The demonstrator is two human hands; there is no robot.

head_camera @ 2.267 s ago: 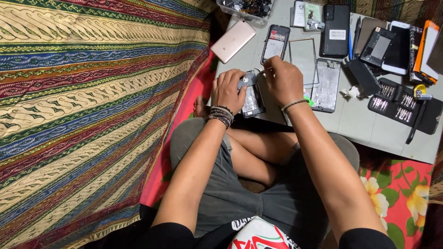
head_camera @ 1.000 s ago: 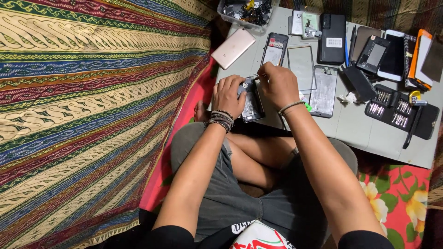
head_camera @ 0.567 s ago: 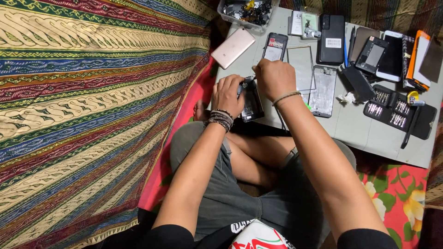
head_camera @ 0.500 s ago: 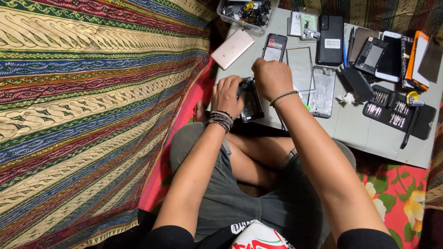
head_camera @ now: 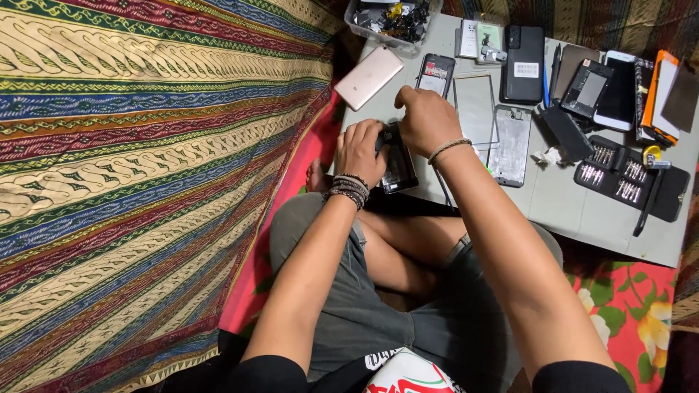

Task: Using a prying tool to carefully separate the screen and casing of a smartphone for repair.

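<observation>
Right hand [head_camera: 426, 120] moved up over opened dark phone [head_camera: 397, 164], clenched, grasp unclear; left hand [head_camera: 360, 149] grips phone at grey table's [head_camera: 582, 211] near-left edge.

Both forearms reach forward from the bottom of the view, converging ahead of crossed legs. The left hand [head_camera: 360, 151] is curled, fingers bent inward, beaded bands on its wrist. The right hand [head_camera: 424, 121] sits just beside it, knuckles up, fingers closed, a thin bracelet on the wrist.
</observation>
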